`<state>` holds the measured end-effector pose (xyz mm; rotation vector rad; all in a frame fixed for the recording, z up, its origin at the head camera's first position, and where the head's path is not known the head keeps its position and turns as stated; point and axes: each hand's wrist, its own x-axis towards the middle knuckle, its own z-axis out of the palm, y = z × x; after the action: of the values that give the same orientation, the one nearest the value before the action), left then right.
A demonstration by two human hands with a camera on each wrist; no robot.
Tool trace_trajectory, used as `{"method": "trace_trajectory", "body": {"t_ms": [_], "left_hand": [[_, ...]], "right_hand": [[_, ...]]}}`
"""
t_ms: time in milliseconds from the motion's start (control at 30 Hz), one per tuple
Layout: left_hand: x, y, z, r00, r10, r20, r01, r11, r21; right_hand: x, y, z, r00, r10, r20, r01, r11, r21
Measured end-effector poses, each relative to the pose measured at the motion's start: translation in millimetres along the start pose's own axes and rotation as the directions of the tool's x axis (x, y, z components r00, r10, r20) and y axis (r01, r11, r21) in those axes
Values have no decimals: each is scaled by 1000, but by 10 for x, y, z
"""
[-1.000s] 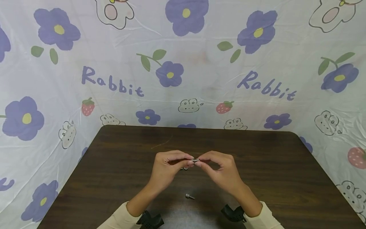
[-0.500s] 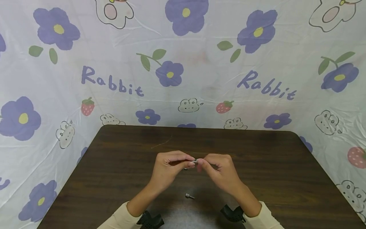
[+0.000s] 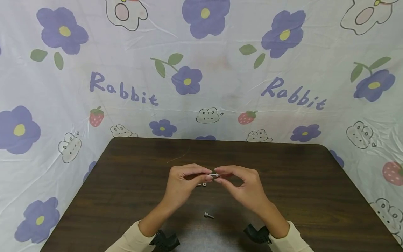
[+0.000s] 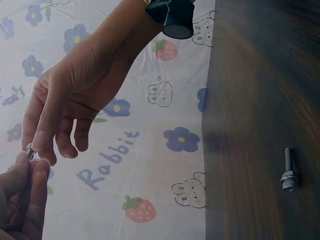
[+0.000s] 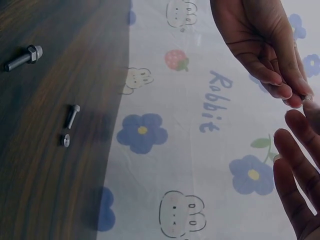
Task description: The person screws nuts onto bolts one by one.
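My left hand (image 3: 185, 182) pinches a small metal bolt (image 3: 213, 174) between thumb and fingertips, holding it level above the table. A wider nut-like piece sits toward the bolt's right end. My right hand (image 3: 244, 183) curves around that end, its thumb and index fingertips parted above and below the metal. In the left wrist view, fingers of both hands cover much of the bolt (image 4: 30, 150). Another bolt (image 3: 209, 215), with washers by its head, lies on the table nearer the body. Farther back lie a small nut (image 3: 204, 184) and a thin screw (image 5: 73, 116).
The dark wood table (image 3: 126, 203) spreads out below both hands. A white cloth (image 3: 226, 87) printed with flowers and rabbits hangs behind and beside it. Black wrist cameras (image 3: 165, 241) sit at both cuffs.
The right fingers, which pinched the bolt's right end half a second ago, have parted, and more of the bolt shows. Both hands have risen slightly; the things on the table have not moved.
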<state>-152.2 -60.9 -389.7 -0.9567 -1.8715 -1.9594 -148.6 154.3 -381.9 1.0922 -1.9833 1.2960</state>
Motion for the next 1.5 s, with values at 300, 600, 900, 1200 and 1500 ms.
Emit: {"method": "trace_trajectory", "body": {"t_ms": [300,600,900,1200,1500], "left_hand": [[-8,-19,13,1000,8,5,-8,1000,-6],[-10,0,33,1000,10,21,-10,1000,-5],[-3,-5,33,1000,13,12,-13,1000,3],[-3,-13,9,1000,5,-5,-5,1000,4],[-3,-15,14,1000,1,3,-1,1000,-12]], "right_hand": [[13,-10,11,999,-49,-12,49,999,4],[-14,-14,14,999,37,23,-38,999,7],[-18,-24,12,996,82,17,-82,997,-1],[-25,11,12,999,39,7,-39,999,-24],[-9,21,21,1000,-8,-6,8,1000,-6]]}}
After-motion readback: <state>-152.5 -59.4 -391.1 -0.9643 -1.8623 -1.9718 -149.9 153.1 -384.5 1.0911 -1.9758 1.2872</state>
